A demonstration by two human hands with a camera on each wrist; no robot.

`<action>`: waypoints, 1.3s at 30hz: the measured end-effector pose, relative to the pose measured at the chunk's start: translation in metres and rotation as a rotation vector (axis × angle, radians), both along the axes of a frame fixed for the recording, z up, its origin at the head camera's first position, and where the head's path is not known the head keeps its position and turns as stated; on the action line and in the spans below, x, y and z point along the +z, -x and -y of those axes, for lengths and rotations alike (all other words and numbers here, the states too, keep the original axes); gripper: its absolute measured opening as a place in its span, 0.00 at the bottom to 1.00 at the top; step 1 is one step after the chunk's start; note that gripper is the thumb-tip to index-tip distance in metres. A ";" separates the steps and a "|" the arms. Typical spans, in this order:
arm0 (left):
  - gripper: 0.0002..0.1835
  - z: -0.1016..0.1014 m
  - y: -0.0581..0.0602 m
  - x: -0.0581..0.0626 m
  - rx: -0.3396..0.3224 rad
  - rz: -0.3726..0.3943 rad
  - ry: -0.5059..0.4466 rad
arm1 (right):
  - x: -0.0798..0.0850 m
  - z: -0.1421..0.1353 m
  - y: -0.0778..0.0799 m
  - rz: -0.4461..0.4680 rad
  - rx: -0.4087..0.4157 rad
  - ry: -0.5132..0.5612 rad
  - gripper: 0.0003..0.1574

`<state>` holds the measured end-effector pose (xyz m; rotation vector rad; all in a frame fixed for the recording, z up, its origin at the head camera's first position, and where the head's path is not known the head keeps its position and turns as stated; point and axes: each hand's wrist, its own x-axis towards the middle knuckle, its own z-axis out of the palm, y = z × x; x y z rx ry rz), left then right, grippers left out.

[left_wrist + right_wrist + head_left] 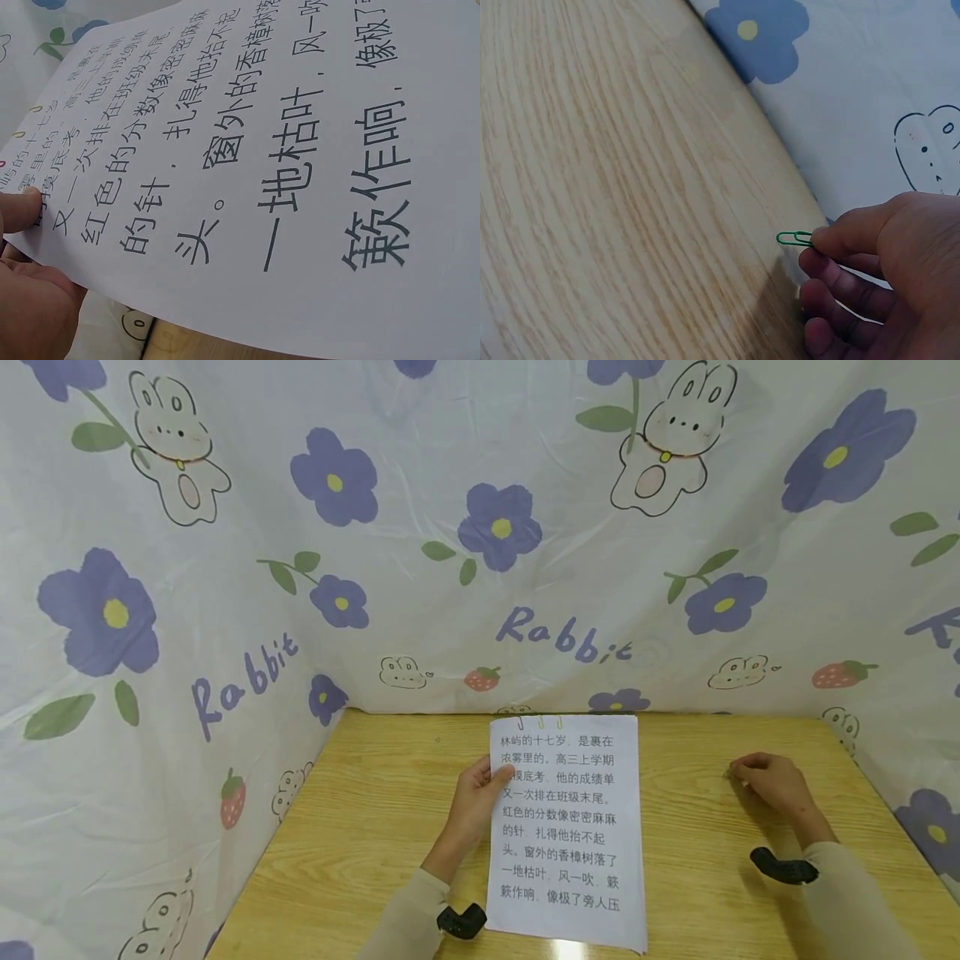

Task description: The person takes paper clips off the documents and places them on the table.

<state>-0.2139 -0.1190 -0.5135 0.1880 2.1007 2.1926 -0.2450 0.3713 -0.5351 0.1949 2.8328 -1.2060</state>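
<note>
As the head view shows, the left hand point(474, 795) grips white printed paper point(566, 835) over the pale wooden table point(360, 827), the right hand point(776, 787) toward its far right corner. Left wrist view: red and yellow wire clips point(19, 135) sit along the paper's top edge. Right wrist view: fingers pinch a green wire clip point(790, 238); clipping seems in hand, next needing alignment with that edge. No container shows.
</note>
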 end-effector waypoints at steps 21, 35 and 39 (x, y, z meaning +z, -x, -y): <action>0.19 -0.001 0.000 -0.002 0.004 0.007 0.000 | -0.002 0.003 0.002 -0.044 -0.026 -0.072 0.25; 0.18 -0.001 0.002 -0.002 0.016 0.016 0.000 | -0.003 0.003 0.002 -0.032 -0.037 -0.050 0.25; 0.19 0.000 0.003 -0.002 0.013 0.016 -0.004 | 0.001 0.006 0.002 -0.036 -0.030 -0.037 0.27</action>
